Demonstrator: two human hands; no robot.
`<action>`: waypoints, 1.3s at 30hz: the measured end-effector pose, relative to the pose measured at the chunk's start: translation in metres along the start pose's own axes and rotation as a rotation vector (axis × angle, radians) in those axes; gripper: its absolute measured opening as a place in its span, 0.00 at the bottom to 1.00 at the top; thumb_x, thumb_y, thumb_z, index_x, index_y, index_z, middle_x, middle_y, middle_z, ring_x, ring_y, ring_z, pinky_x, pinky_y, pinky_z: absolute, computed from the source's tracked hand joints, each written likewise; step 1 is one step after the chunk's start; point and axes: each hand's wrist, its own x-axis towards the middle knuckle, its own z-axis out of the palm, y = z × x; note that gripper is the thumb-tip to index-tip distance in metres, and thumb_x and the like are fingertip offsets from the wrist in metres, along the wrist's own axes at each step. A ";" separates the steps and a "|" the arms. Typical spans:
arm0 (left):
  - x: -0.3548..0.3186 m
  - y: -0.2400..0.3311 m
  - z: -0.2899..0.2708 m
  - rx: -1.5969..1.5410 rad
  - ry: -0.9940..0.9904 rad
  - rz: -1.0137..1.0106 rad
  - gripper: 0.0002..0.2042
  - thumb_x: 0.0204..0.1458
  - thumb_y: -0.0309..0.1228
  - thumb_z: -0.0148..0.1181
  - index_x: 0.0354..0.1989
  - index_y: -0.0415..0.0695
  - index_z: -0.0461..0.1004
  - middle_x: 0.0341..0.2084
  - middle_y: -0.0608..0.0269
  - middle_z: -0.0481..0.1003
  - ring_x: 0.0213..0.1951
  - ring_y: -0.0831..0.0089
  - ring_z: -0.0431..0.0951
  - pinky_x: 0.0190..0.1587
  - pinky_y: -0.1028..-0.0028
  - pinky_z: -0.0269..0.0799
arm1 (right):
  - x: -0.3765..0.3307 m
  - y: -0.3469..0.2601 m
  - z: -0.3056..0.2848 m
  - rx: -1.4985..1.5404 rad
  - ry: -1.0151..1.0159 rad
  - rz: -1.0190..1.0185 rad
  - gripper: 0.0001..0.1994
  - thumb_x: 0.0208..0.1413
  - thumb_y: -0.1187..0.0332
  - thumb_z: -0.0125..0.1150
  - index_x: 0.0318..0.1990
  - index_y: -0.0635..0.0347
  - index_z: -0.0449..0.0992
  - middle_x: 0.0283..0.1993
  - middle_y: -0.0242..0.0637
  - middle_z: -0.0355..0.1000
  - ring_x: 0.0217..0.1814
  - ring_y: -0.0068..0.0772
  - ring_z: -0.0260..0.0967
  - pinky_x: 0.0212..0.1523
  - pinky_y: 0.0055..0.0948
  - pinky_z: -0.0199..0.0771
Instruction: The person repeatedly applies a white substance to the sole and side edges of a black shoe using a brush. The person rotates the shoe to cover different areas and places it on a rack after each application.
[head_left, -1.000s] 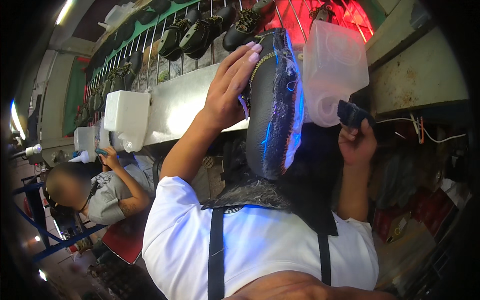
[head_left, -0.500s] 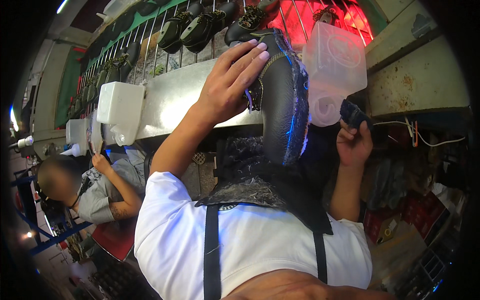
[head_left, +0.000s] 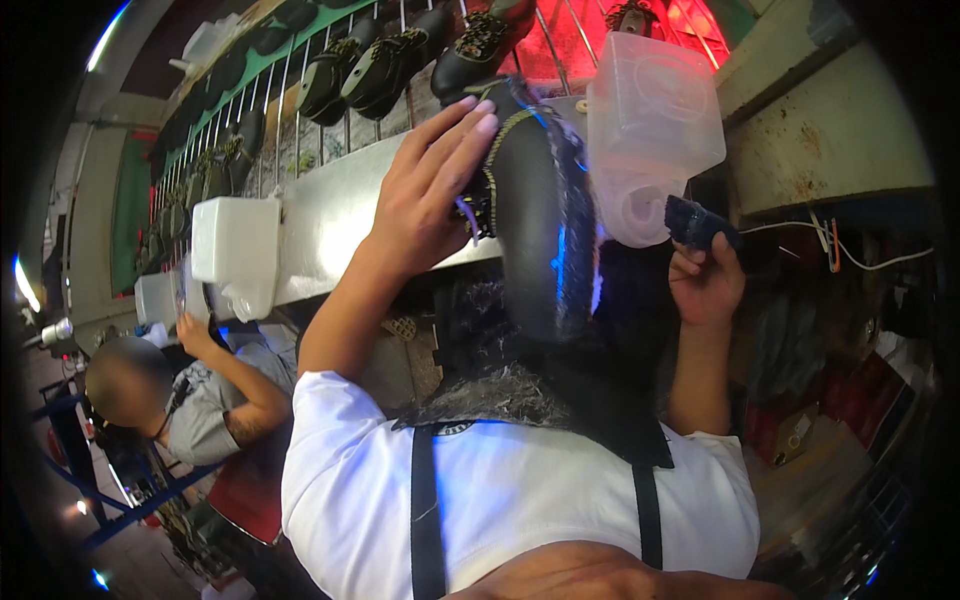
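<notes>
My left hand (head_left: 425, 195) grips the side of a black shoe upper (head_left: 535, 215) with blue edges and a patterned collar, held up in front of me with its toe pointing down. My right hand (head_left: 705, 280) is raised beside it and pinches a small dark sponge-like pad (head_left: 698, 224) just right of the shoe. The shoe hangs in front of a translucent white plastic container (head_left: 655, 135). My white shirt and dark apron straps fill the lower part of the view.
A metal rack (head_left: 330, 90) overhead carries several dark shoes in a row. White plastic containers (head_left: 235, 250) hang along a steel rail. A seated person (head_left: 190, 400) works at lower left. A worn metal cabinet (head_left: 830, 130) with wires stands at the right.
My left hand has turned the shoe more upright and brought it slightly lower and closer. The right hand with the pad stays beside it.
</notes>
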 end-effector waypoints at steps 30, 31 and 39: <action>0.093 -0.113 -0.026 0.280 -0.137 0.334 0.36 0.41 0.22 0.65 0.65 0.43 0.64 0.60 0.52 0.71 0.63 0.53 0.69 0.67 0.47 0.56 | 0.023 -0.043 0.067 -1.769 -0.167 -0.004 0.17 0.48 0.73 0.70 0.44 0.63 0.70 0.45 0.46 0.71 0.47 0.48 0.72 0.48 0.37 0.72; 0.105 -0.119 -0.024 0.383 -0.194 0.347 0.36 0.40 0.22 0.62 0.65 0.46 0.66 0.61 0.57 0.70 0.63 0.58 0.69 0.68 0.48 0.56 | 0.025 -0.039 0.067 -1.800 -0.181 -0.040 0.17 0.48 0.73 0.69 0.44 0.62 0.69 0.44 0.46 0.70 0.47 0.49 0.72 0.48 0.38 0.72; 0.244 -0.196 0.064 0.575 -0.410 0.883 0.26 0.54 0.33 0.50 0.64 0.49 0.65 0.61 0.66 0.69 0.65 0.63 0.65 0.68 0.40 0.50 | 0.018 -0.028 0.053 -1.809 -0.116 -0.253 0.19 0.47 0.73 0.71 0.44 0.63 0.69 0.41 0.46 0.70 0.43 0.51 0.73 0.44 0.39 0.74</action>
